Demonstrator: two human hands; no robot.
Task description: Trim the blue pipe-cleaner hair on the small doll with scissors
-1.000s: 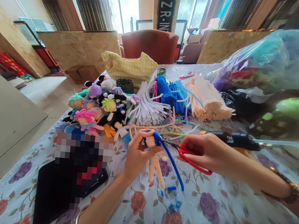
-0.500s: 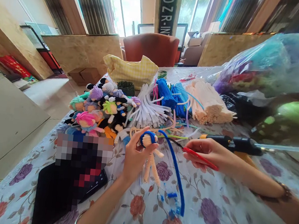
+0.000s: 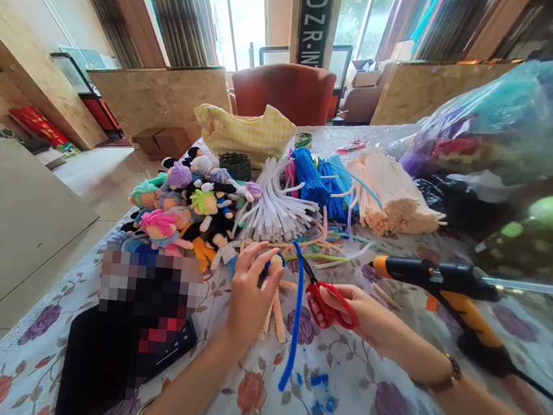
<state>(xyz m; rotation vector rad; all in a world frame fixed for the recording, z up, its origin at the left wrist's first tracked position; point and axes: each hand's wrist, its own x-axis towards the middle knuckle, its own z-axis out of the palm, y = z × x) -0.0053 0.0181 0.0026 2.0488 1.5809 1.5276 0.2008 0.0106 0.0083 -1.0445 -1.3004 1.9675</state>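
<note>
My left hand (image 3: pixel 252 296) is closed round the head of a small peach doll (image 3: pixel 276 312), whose legs hang below my fingers. Blue pipe cleaner is wrapped on the doll's head, mostly hidden by my fingers. A long blue strip (image 3: pixel 296 327) hangs down beside the doll. My right hand (image 3: pixel 345 302) holds red-handled scissors (image 3: pixel 330 305) by the loops, with the dark blades partly apart and pointing at the upper part of the blue strip. Small blue scraps (image 3: pixel 320 407) lie on the flowered cloth below.
A pile of finished dolls (image 3: pixel 162 222) and a black tablet (image 3: pixel 105 360) are at the left. White (image 3: pixel 279 201), blue (image 3: pixel 311 178) and peach bundles (image 3: pixel 390 195) stand behind the hands. A glue gun (image 3: pixel 445 279) lies at the right, near plastic bags (image 3: pixel 490 124).
The scissors have turned and their blades have opened, close to the blue strip. My right hand has moved left and down, away from the glue gun. The strip's lower end has swung left.
</note>
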